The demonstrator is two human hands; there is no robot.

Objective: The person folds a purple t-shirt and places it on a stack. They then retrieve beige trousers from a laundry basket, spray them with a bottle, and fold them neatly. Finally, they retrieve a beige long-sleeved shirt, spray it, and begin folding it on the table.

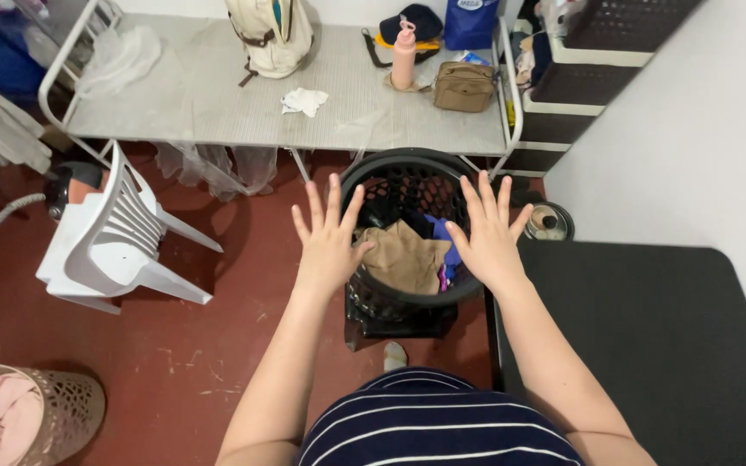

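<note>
Both my hands are raised palm-down with fingers spread, holding nothing. My left hand [330, 237] hovers over the left rim of a black perforated laundry basket [403, 177] on the red floor. My right hand [487, 233] hovers over the basket's right rim. Inside the basket lie a tan garment [403, 257] and a bit of blue-purple cloth [446, 237]. My striped dark top fills the bottom of the view.
A black table [649, 345] stands at the right. A grey metal bed frame [218, 95] behind carries a cream bag [271, 34], pink bottle [403, 56], tan pouch [464, 86] and white cloth [304, 101]. A tipped white plastic chair [110, 242] and beige basket [53, 414] sit left.
</note>
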